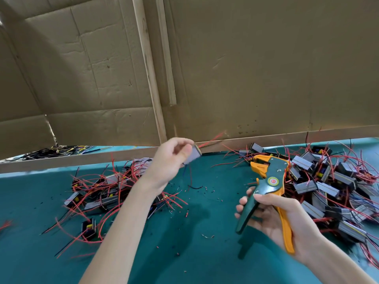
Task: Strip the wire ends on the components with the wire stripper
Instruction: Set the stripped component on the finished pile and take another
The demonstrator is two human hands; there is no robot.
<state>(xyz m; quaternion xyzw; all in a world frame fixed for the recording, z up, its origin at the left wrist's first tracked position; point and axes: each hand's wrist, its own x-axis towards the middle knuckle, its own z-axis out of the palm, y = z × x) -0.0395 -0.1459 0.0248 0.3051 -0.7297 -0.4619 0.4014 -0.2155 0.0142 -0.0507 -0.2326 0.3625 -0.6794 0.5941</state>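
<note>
I see a cardboard wall [266, 68] behind the teal table [184, 253]. A big heap of components [332, 185] with red wires lies at the right, and a looser scatter [102, 193] at the left. My right hand [272, 218] grips the wire stripper [266, 181] by its handles, head up, above the table. My left hand [170, 160] pinches one grey component [192, 155], raised near the far edge, wires dangling.

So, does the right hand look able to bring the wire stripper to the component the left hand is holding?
Probably yes. The right hand grips the wire stripper, its head pointing up-left. The left hand holds the grey component raised beside it, and nothing stands between them over the green mat.
</note>
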